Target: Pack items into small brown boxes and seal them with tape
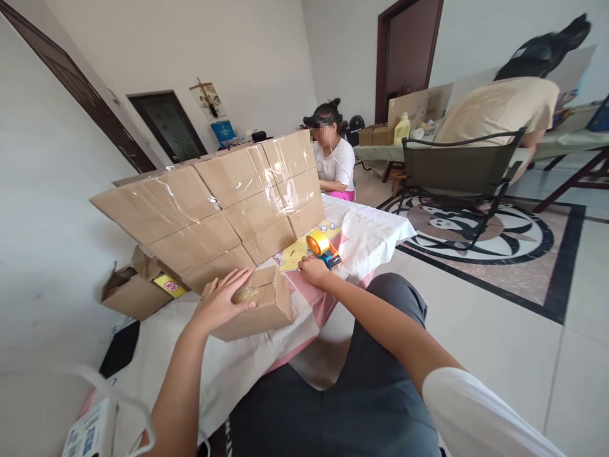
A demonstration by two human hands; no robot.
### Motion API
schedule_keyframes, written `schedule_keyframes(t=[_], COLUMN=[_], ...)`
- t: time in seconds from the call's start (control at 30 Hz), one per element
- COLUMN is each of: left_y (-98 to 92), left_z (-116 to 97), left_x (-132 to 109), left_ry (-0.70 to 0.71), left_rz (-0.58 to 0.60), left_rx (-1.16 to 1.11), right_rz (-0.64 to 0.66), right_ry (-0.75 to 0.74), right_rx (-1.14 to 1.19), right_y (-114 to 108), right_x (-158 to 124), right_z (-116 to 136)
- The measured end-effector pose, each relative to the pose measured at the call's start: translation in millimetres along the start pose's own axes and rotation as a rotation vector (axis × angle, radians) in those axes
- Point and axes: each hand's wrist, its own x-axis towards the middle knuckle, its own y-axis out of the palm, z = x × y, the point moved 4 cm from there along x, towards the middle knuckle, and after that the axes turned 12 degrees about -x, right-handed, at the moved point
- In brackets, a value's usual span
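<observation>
My left hand [222, 301] lies on top of a closed cardboard box [259, 317], its thumb and fingers spread over the clear tape along the seam. To the right of that box, my right hand [314, 271] is closed at a tape dispenser [332, 259] with blue and orange parts. A roll of yellowish tape [317, 242] sits on the dispenser. The fingers partly hide the handle. Under the dispenser is a yellow printed sheet [297, 252] on the table. Just behind the box rises a wall of stacked, taped cardboard boxes [214, 209].
A white and pink cloth covers the table [366, 235]. An open carton [137, 295] stands at the left, and a white cable [104, 384] loops at lower left. Across the table sits a person [337, 158]. Another person bends over a second table beside a folding chair [457, 168].
</observation>
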Motion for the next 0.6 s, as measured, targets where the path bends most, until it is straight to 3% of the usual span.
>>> schedule_keyframes(t=[0.3,0.6], left_y=[0.3,-1.1], left_z=[-5.6,-5.8], left_x=[-8.9,-8.5], left_ry=[0.030,0.035], left_rz=[-0.036,-0.041], left_rx=[0.006,-0.004], right_rz=[-0.025,-0.200], right_ry=[0.076,0.259], right_rx=[0.161,0.711], right_y=[7.9,-8.5], right_x=[6.6,13.5], right_z=[-7.7,-27.7])
